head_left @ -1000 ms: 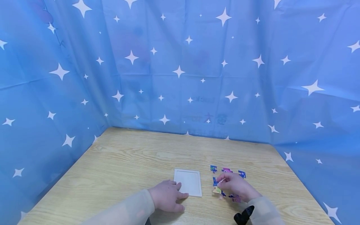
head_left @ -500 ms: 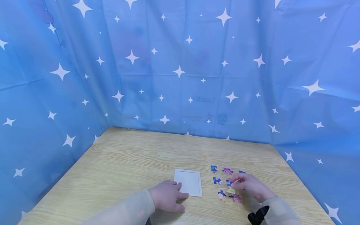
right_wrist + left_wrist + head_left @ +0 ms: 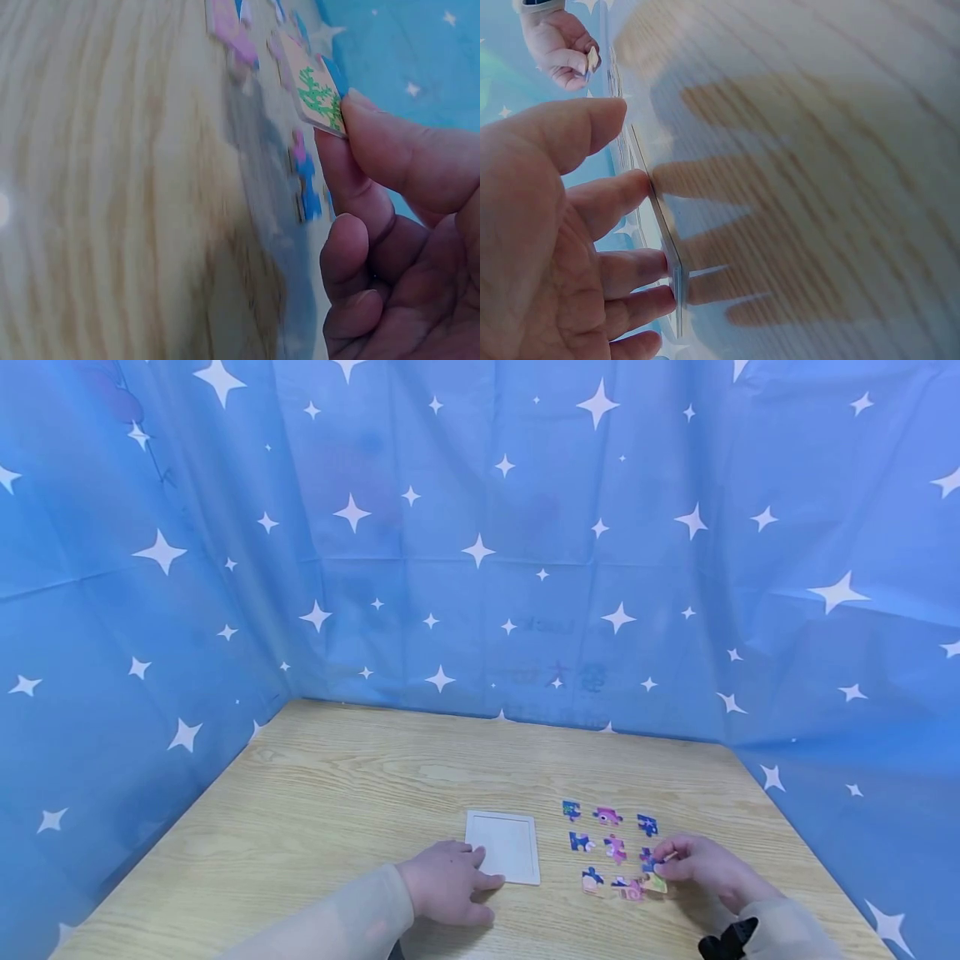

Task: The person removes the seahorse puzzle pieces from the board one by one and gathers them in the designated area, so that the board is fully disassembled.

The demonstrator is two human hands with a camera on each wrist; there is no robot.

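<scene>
My right hand [image 3: 708, 870] pinches a puzzle piece [image 3: 316, 90] between thumb and forefinger. It has a sandy face with a green plant, and blue at one edge. The piece is held tilted above the table, at the right end of the loose puzzle pieces. My left hand [image 3: 448, 887] lies with its fingers extended at the left and near edge of a flat white puzzle tray [image 3: 507, 850]. In the left wrist view, fingertips [image 3: 658, 264] touch the tray's edge. The tray's recess shows nothing in it.
Several loose puzzle pieces lie in rough rows right of the tray, among them a pink one [image 3: 607, 816], a blue one [image 3: 647, 824] and a pink-and-blue one [image 3: 628, 888]. A starry blue curtain [image 3: 480, 593] surrounds the wooden table [image 3: 360, 777] at the back and sides.
My right hand has moved rightward over the puzzle pieces with the sandy piece in its pinch, uncovering pieces at the left and middle. The left hand and tray have stayed put.
</scene>
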